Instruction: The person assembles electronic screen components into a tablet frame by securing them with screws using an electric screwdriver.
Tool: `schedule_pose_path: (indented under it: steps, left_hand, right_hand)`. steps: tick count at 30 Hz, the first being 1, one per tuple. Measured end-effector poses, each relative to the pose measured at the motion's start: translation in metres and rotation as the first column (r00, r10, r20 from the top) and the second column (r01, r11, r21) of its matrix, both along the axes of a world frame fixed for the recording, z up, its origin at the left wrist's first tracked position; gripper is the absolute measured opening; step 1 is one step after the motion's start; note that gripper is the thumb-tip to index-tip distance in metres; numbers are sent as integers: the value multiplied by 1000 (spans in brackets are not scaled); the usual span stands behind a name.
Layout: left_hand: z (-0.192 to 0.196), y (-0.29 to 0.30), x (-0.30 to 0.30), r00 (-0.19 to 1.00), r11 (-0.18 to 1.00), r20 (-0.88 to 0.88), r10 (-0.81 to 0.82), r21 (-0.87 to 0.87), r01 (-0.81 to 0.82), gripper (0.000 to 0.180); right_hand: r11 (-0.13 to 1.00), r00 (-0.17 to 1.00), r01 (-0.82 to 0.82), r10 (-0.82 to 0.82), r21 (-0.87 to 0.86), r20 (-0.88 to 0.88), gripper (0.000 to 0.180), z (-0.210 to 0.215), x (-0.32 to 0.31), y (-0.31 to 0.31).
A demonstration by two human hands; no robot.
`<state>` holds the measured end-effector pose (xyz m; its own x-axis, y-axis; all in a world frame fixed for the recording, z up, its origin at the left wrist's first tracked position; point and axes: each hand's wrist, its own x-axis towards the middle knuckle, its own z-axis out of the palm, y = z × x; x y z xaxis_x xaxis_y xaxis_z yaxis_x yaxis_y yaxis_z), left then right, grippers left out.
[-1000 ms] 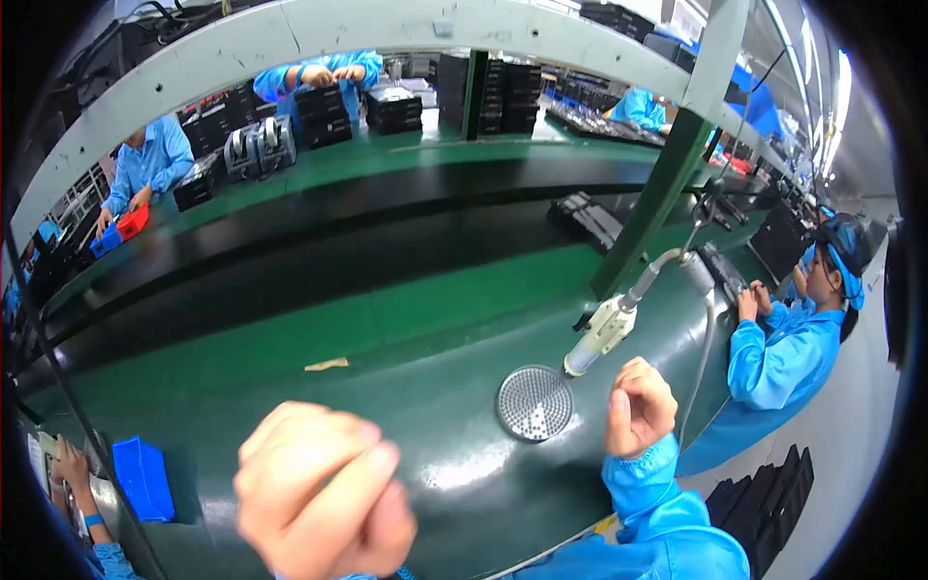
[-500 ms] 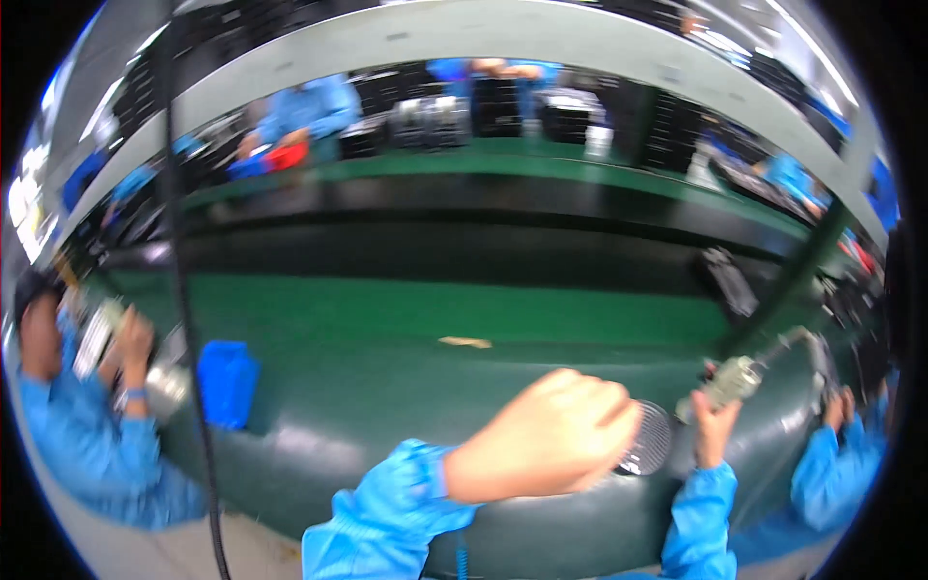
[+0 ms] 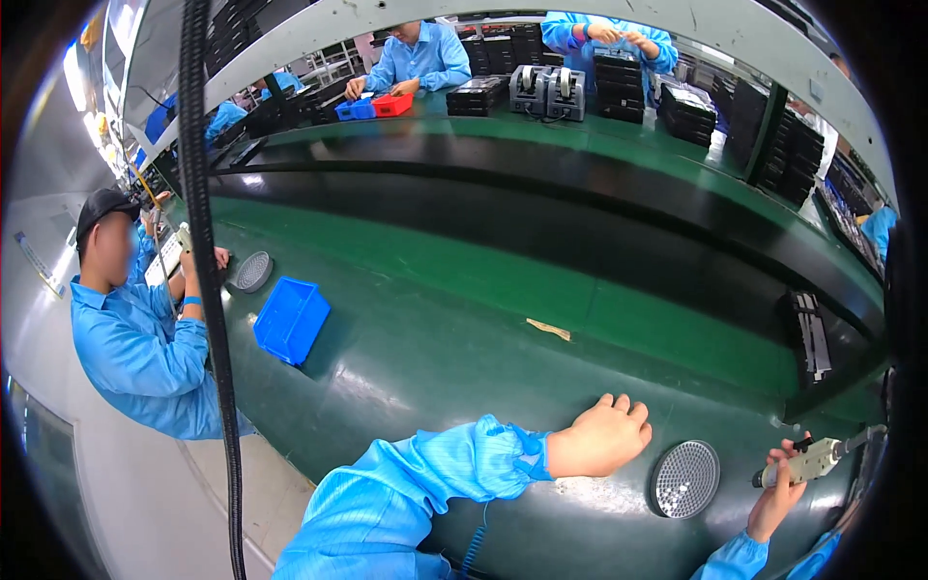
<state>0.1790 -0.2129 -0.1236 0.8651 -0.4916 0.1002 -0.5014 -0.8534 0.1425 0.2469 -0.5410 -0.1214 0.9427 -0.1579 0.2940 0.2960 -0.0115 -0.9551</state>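
My left hand (image 3: 601, 440) rests knuckles-up on the green bench (image 3: 435, 358), its fingers curled with nothing visible in them. Its blue sleeve (image 3: 425, 478) comes in from the lower edge. To its right lies a round perforated metal disc (image 3: 684, 478), apart from the hand. At the far right, my right hand (image 3: 781, 488) grips a pale electric screwdriver (image 3: 810, 462) held just above the bench edge beside the disc.
A blue bin (image 3: 290, 319) and a second round disc (image 3: 253, 272) sit to the left near a co-worker in blue (image 3: 135, 348). A thick black cable (image 3: 208, 290) hangs down at left. A black conveyor (image 3: 541, 208) crosses behind; black trays (image 3: 807, 333) lie at right.
The view has swung to the left. My left hand dropped from close to the camera onto the bench. My right hand still holds the screwdriver by the disc.
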Motion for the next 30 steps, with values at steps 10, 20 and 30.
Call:
schedule_pose_path:
  steps: [10, 20, 30]
  left_hand:
    - [-12, 0, 14, 986, 993, -119, 119, -8, -121, 68]
    - [-11, 4, 13, 981, 991, -140, 134, 7, -134, 66]
    - [-6, 0, 13, 971, 992, -203, 124, 64, -113, 67]
  right_hand:
    - [978, 987, -160, 156, -136, -39, 65, 11, -19, -15]
    - [986, 994, -102, 96, -128, -56, 56, 13, -17, -5]
    - [998, 998, -70, 70, -4, 6, 52, -5, -15, -11]
